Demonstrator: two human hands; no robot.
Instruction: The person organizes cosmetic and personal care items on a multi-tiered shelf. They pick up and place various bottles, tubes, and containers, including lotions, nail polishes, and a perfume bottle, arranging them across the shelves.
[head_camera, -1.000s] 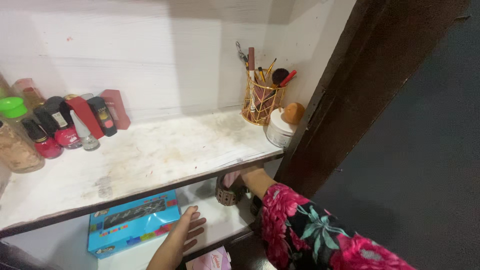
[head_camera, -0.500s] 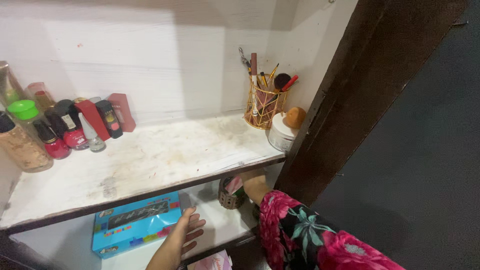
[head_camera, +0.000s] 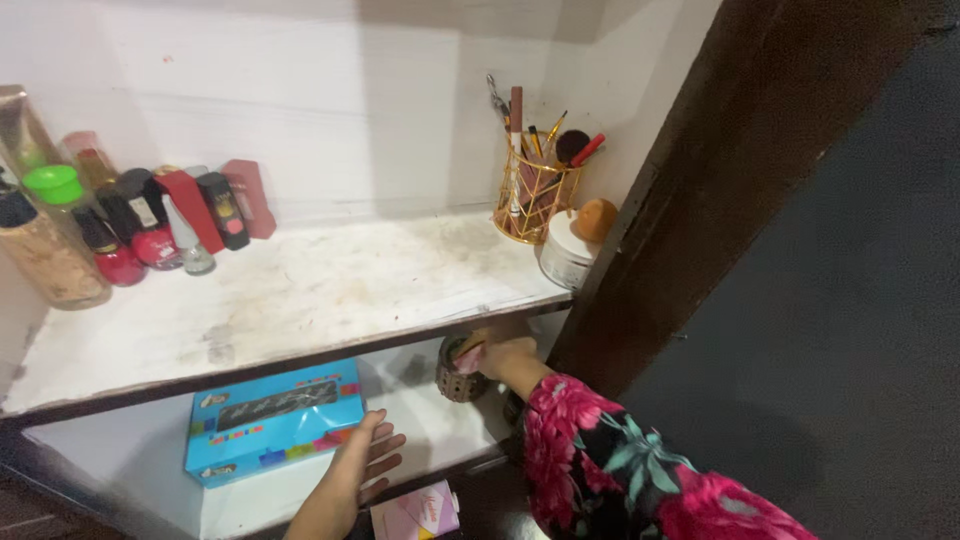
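A white, stained upper shelf is seen across the scene, with a lower shelf beneath it and a dark wooden frame at the right. On the lower shelf a blue box is laid flat at the left, and the left hand is held just beside its near right corner, fingers spread and nothing gripped. At the far right of the lower shelf a small brown woven basket is stood, and the right hand, in a floral sleeve, is placed at its rim, the grip pinched on a small pink item at the basket's mouth. The item is judged to be partly in the basket, with release not yet made. Bottles are ranged at the far left of the upper shelf, and a gold wire holder of brushes beside a white jar at the far right.
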